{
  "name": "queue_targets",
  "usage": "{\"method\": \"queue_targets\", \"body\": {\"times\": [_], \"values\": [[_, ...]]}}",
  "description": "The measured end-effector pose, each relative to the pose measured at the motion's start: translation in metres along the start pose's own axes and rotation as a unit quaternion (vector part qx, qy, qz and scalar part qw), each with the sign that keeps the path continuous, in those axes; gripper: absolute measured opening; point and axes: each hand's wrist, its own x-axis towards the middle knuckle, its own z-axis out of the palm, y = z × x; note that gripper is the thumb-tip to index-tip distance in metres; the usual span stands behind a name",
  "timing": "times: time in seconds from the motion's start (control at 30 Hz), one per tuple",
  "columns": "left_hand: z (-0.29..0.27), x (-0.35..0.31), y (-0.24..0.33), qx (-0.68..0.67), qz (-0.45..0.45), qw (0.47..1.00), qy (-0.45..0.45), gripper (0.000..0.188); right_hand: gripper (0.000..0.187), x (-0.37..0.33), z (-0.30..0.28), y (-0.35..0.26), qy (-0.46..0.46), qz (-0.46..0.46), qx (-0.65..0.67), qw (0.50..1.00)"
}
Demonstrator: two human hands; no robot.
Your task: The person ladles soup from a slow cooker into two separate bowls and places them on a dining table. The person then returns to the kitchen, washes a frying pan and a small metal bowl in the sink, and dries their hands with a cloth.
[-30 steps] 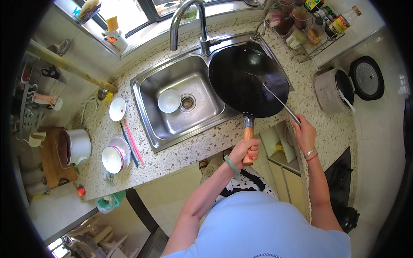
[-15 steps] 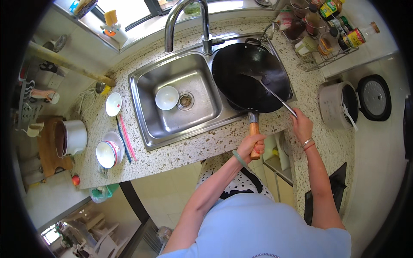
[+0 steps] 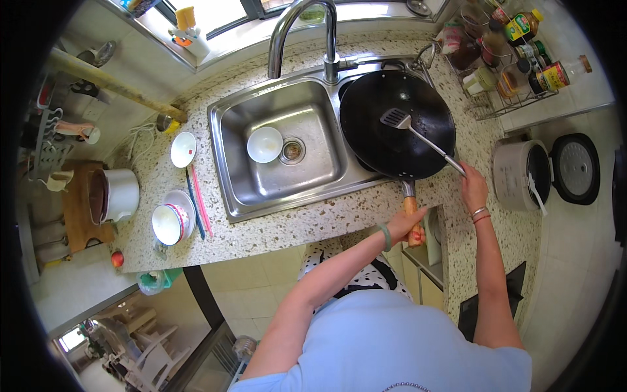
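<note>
A black wok (image 3: 372,140) rests over the right side of the sink unit, its wooden handle (image 3: 411,225) toward me. My left hand (image 3: 403,227) is closed round that handle, thumb stretched across the top and fingertips showing on the far side. The long metal handle of a slotted spatula (image 3: 424,138) is gripped in my right hand (image 3: 475,189). Its dark slotted head lies inside the wok, over the middle. Small wet-looking spots show on the wok's inner surface. Left of the wok, a white bowl (image 3: 265,145) sits in the sink basin (image 3: 238,196) beside the drain.
The faucet (image 3: 331,49) arches behind the sink. On the left counter are a small bowl (image 3: 183,149), stacked bowls (image 3: 168,224), pink chopsticks (image 3: 201,202) and a white pot (image 3: 123,195). To the right stand an open rice cooker (image 3: 511,176) and a bottle rack (image 3: 516,104).
The spatula's head has turned to show its slotted face and sits higher in the wok. My left thumb has lifted out from its wrap on the handle. The whole view has shifted slightly.
</note>
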Motion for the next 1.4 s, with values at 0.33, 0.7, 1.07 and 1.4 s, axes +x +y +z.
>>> {"method": "queue_targets", "body": {"times": [0.33, 0.7, 1.07, 1.4], "values": [[-0.034, -0.019, 0.016, 0.26, -0.018, 0.963, -0.065, 0.061, 0.04, 0.016, -0.008, -0.016, -0.067, 0.044, -0.001, 0.997], [-0.152, -0.09, 0.09, -0.089, 0.142, 0.986, 0.012, 0.046, 0.03, 0.059, -0.042, -0.024, -0.025, 0.172, 0.087, 0.981], [-0.399, -0.032, 0.104, -0.494, 0.15, 0.786, 0.341, 0.069, 0.021, 0.314, -0.105, -0.11, 0.141, 0.128, 0.417, 0.889], [-0.419, -0.035, 0.145, -0.471, 0.212, 0.758, 0.399, 0.046, 0.023, 0.508, 0.011, -0.067, 0.145, 0.089, 0.103, 0.98]]}}
